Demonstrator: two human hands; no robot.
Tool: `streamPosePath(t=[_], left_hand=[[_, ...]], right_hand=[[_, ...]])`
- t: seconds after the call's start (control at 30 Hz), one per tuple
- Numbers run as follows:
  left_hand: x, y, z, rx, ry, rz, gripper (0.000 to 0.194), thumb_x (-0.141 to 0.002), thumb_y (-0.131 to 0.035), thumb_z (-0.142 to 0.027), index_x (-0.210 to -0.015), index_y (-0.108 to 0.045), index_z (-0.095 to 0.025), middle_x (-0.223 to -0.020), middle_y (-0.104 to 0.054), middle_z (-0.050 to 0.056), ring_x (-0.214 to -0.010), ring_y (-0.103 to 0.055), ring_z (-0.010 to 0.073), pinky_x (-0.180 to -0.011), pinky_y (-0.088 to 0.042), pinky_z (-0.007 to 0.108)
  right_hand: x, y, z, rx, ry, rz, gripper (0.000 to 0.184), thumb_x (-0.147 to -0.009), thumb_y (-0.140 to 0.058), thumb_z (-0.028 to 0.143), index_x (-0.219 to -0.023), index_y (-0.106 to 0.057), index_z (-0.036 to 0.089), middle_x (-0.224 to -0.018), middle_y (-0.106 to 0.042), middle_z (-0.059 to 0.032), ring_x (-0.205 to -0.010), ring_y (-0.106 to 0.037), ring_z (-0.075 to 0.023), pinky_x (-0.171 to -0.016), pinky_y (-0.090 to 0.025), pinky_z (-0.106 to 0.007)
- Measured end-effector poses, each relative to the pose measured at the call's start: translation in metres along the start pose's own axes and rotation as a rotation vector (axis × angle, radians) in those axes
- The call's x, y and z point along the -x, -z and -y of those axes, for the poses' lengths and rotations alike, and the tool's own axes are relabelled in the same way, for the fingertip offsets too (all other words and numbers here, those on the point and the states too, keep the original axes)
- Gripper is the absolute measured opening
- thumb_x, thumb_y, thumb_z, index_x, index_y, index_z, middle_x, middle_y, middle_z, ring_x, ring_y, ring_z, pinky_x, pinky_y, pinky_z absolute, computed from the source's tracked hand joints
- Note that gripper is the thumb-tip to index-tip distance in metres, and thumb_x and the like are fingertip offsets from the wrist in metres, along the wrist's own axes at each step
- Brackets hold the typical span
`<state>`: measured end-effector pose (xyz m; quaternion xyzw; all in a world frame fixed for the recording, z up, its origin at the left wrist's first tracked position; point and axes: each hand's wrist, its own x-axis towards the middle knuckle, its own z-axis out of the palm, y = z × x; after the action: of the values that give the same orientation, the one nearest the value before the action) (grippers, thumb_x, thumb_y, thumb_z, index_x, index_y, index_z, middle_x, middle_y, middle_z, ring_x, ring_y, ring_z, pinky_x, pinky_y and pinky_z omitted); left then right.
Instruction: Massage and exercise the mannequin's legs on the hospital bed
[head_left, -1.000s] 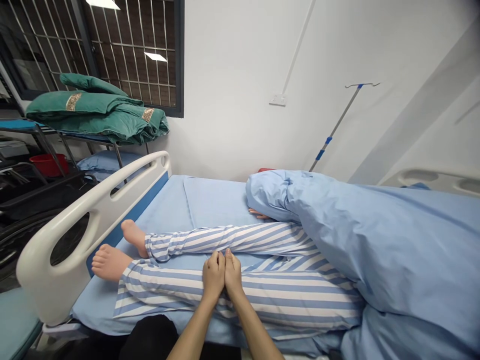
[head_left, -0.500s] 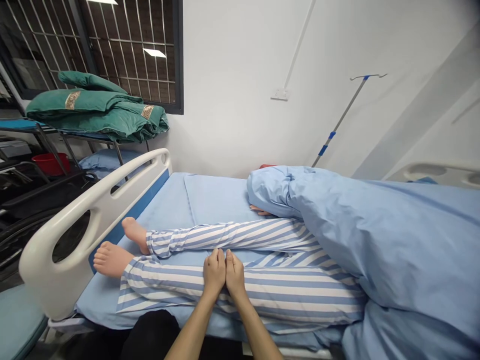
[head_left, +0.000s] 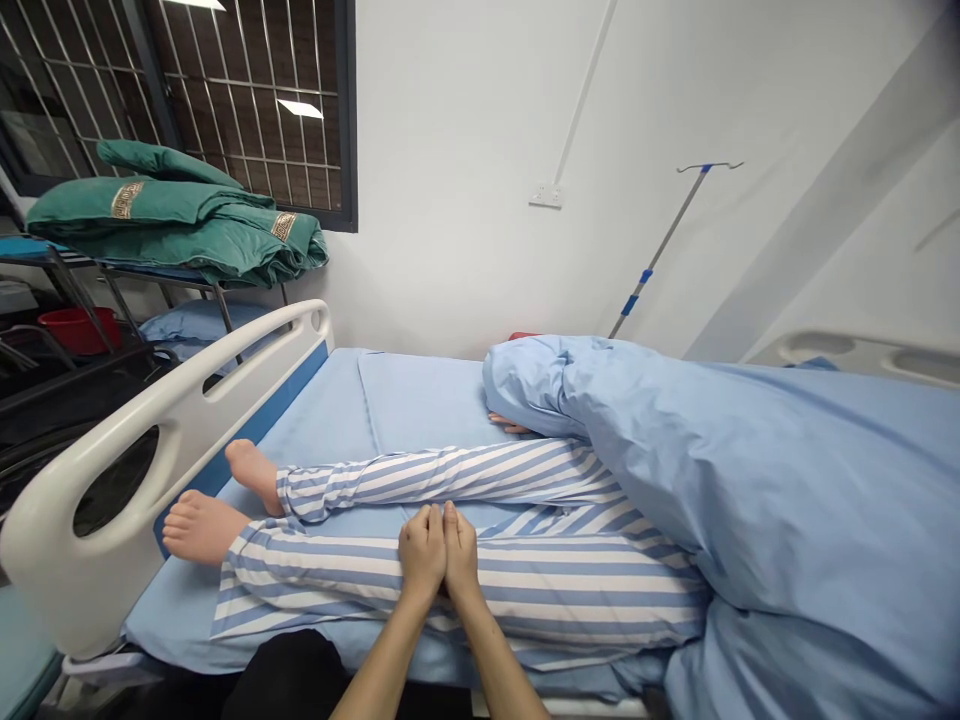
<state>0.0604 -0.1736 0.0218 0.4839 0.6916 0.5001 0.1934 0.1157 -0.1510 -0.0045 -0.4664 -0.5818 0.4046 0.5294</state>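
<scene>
My left hand [head_left: 422, 552] and my right hand [head_left: 460, 552] are side by side over the nearer leg [head_left: 315, 565] of a lying figure. Both are closed, thumbs up and knuckles pressed together; their fingertips are hidden, so what they grip, if anything, cannot be made out. Blue-and-white striped trousers [head_left: 570, 590] cover both legs, which lie stretched out. Two bare feet [head_left: 202, 528], smooth like a manikin's, point toward the footboard. A light blue quilt [head_left: 720, 470] covers the upper body, and a hand [head_left: 508, 424] shows from under its edge.
The bed [head_left: 420, 395] has a white footboard [head_left: 176, 410] at left. Behind it, folded green bedding [head_left: 195, 225] lies on a stand near a barred window [head_left: 247, 100]. A drip pole [head_left: 671, 235] leans by the wall, and a red basin [head_left: 82, 330] stands far left.
The view has turned slightly to the right, so the bed and footboard sit a little further left. My hands stay together over the same leg.
</scene>
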Motion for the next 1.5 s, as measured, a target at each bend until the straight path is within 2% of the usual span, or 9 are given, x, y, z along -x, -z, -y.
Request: streamPosePath(t=[0.13,0.3,0.47,0.6,0.77,0.93,1.07,1.23,1.5], left_hand=[[0.003,-0.002,0.017,-0.091,-0.027,0.039,0.036,-0.085,-0.030,-0.034,-0.055,-0.042,-0.020,-0.052,-0.052,0.001,-0.053,-0.046,0.0122,-0.056,-0.028,0.024],[0.002,-0.003,0.017,-0.127,-0.027,0.023,0.037,-0.086,-0.029,-0.034,-0.054,-0.042,-0.020,-0.053,-0.054,0.002,-0.054,-0.047,0.0126,-0.056,-0.027,0.024],[0.003,-0.002,0.015,-0.152,-0.073,0.028,0.036,-0.086,-0.029,-0.032,-0.056,-0.044,-0.020,-0.055,-0.055,0.002,-0.054,-0.048,0.0125,-0.056,-0.026,0.025],[0.005,-0.003,0.015,-0.208,-0.076,0.030,0.035,-0.086,-0.031,-0.032,-0.057,-0.047,-0.020,-0.055,-0.057,0.002,-0.055,-0.049,0.0131,-0.056,-0.026,0.025],[0.006,-0.007,0.014,-0.274,-0.092,0.024,0.034,-0.085,-0.033,-0.031,-0.058,-0.049,-0.020,-0.056,-0.058,0.001,-0.056,-0.050,0.0126,-0.055,-0.025,0.025],[0.002,-0.011,0.012,-0.320,-0.046,0.068,0.030,-0.084,-0.037,-0.031,-0.059,-0.052,-0.019,-0.060,-0.059,0.001,-0.059,-0.050,0.0130,-0.055,-0.024,0.025],[-0.003,-0.018,-0.002,-0.181,-0.030,0.139,0.035,-0.084,-0.035,-0.031,-0.053,-0.046,-0.018,-0.054,-0.053,0.000,-0.055,-0.046,0.0112,-0.054,-0.025,0.023],[-0.001,-0.029,-0.017,-0.019,-0.086,0.120,0.038,-0.085,-0.031,-0.035,-0.053,-0.039,-0.018,-0.050,-0.046,-0.002,-0.051,-0.041,0.0096,-0.052,-0.027,0.022],[0.006,-0.036,0.006,-0.207,-0.136,0.108,0.033,-0.086,-0.029,-0.031,-0.061,-0.048,-0.020,-0.058,-0.055,0.002,-0.059,-0.051,0.0134,-0.058,-0.029,0.024]], right_hand=[[0.000,-0.001,-0.005,0.019,-0.005,-0.026,0.044,-0.082,-0.037,0.054,-0.057,-0.040,0.018,-0.052,-0.044,0.0018,-0.052,-0.038,-0.0108,-0.051,-0.033,-0.022],[-0.003,0.001,0.001,0.026,-0.016,0.034,0.043,-0.082,-0.035,0.053,-0.057,-0.039,0.019,-0.053,-0.043,0.0021,-0.052,-0.038,-0.0109,-0.051,-0.033,-0.022],[-0.006,0.018,0.018,0.212,0.142,0.103,0.040,-0.085,-0.036,0.047,-0.058,-0.045,0.018,-0.051,-0.045,0.0018,-0.050,-0.039,-0.0111,-0.051,-0.028,-0.024],[-0.003,0.031,0.015,0.294,0.234,0.159,0.036,-0.086,-0.038,0.041,-0.061,-0.051,0.019,-0.051,-0.048,0.0010,-0.047,-0.040,-0.0118,-0.050,-0.024,-0.025],[0.001,0.033,-0.001,0.301,0.192,0.136,0.038,-0.088,-0.034,0.041,-0.061,-0.051,0.019,-0.053,-0.051,-0.0005,-0.050,-0.043,-0.0134,-0.051,-0.026,-0.025],[-0.002,0.033,-0.002,0.218,0.161,0.104,0.041,-0.086,-0.035,0.046,-0.060,-0.050,0.019,-0.052,-0.049,0.0008,-0.050,-0.042,-0.0125,-0.051,-0.027,-0.024],[-0.005,0.037,-0.002,0.107,0.093,0.060,0.042,-0.085,-0.036,0.049,-0.059,-0.047,0.018,-0.054,-0.049,0.0008,-0.053,-0.042,-0.0123,-0.052,-0.031,-0.023],[-0.009,0.042,0.000,-0.031,0.046,0.031,0.041,-0.084,-0.034,0.050,-0.066,-0.050,0.017,-0.061,-0.053,-0.0021,-0.060,-0.048,-0.0140,-0.057,-0.037,-0.024],[-0.008,0.041,-0.004,-0.024,0.050,-0.034,0.040,-0.083,-0.039,0.047,-0.057,-0.043,0.018,-0.052,-0.042,0.0023,-0.053,-0.038,-0.0104,-0.050,-0.033,-0.022]])
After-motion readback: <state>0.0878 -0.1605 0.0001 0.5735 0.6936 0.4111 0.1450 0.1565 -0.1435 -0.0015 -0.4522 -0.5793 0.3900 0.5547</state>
